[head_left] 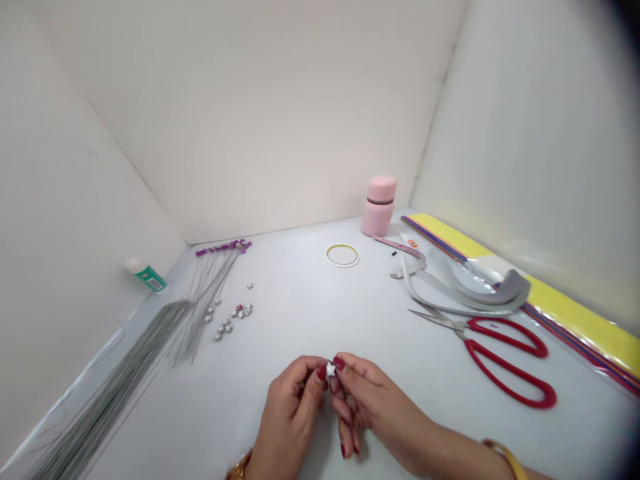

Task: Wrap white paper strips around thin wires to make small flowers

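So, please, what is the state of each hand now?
Left hand: closed, pinching the small star.
Right hand: closed, pinching the same star.

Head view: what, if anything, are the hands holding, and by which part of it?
A small whitish star, pinched at opposite edges: the left hand at its left side, the right hand at its right.

Loc.: craft wkstn., tabletop type; home or wkshop can't be det. Evid.: pale tabletop (290, 313) boxed in by plain walls (280, 113) at back, L & R, booth-style. Craft matl. on surface: bundle of thin grey wires (117, 373), purple-tipped stems (225, 249), sm. silver stars (249, 310), pale strips (515, 290), red-handled scissors (460, 326), narrow ring (343, 265), coloured sheets (565, 307) along R wall.
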